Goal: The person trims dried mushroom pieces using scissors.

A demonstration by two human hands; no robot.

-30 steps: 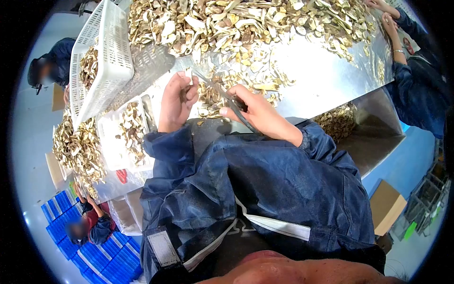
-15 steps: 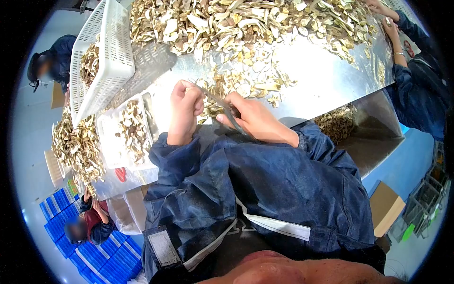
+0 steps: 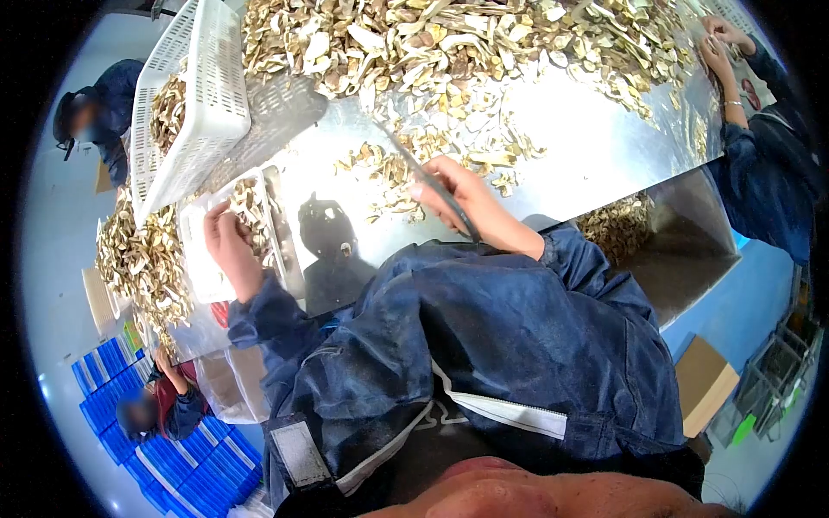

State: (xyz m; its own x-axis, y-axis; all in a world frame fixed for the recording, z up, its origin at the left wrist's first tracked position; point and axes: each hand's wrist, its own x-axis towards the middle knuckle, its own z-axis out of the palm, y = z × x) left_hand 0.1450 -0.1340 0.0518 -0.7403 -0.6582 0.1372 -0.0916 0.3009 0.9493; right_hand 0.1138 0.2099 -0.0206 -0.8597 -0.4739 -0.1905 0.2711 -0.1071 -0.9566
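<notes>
My right hand [image 3: 462,194] is closed around a long, thin, dark knife [image 3: 447,200]. Its narrow blade points up and left, above small mushroom slices [image 3: 384,164] scattered on the metal table. Over at the left, my left hand [image 3: 233,246] is above a white tray [image 3: 287,226] holding sliced dried mushrooms [image 3: 250,203]. The left fingers are curled together, and whatever may be between them is hidden.
A large pile of dried mushroom slices [image 3: 432,43] covers the far part of the metal table [image 3: 587,147]. A white perforated basket [image 3: 194,104] stands tilted at the left, beside another mushroom heap [image 3: 142,268]. Co-workers' hands [image 3: 721,52] are at the right edge.
My left hand has moved from beside the knife tip, left and down to the white tray. My right hand has shifted slightly with the knife still in it.
</notes>
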